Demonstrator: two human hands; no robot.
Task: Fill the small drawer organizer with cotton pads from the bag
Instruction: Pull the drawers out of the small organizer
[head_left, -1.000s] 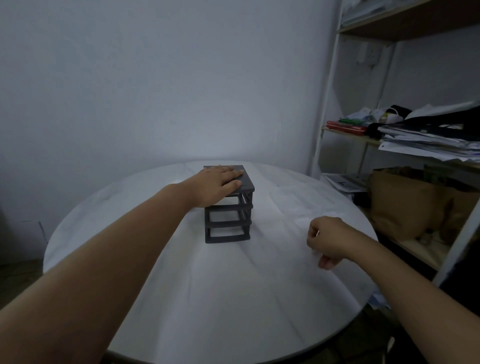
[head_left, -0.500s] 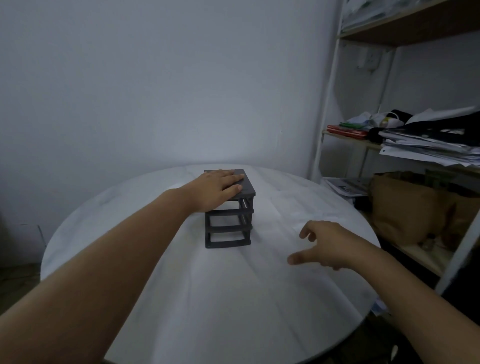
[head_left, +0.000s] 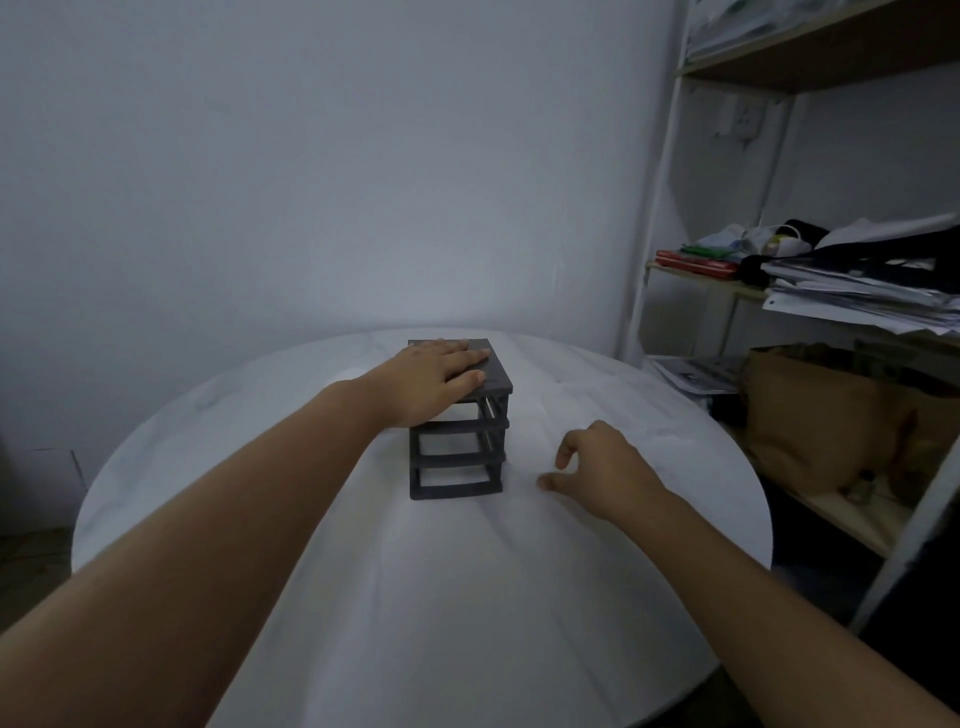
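Note:
A small dark grey drawer organizer (head_left: 457, 465) with three drawer fronts stands near the middle of the round white table (head_left: 415, 597). My left hand (head_left: 434, 379) rests flat on its top, fingers straight. Just to the right of the organizer's lower drawers hovers my right hand (head_left: 597, 470), thumb and fingers spread and loosely curled, holding nothing. I see no bag of cotton pads on the table.
A white-framed shelf unit (head_left: 654, 218) stands at the right beside the table, holding stacked papers (head_left: 857, 291), a red item (head_left: 696, 262) and a brown paper bag (head_left: 810, 421). A plain wall lies behind the table.
My right hand has opened from a fist and moved left toward the organizer's drawers. My left hand has stayed on the organizer's top.

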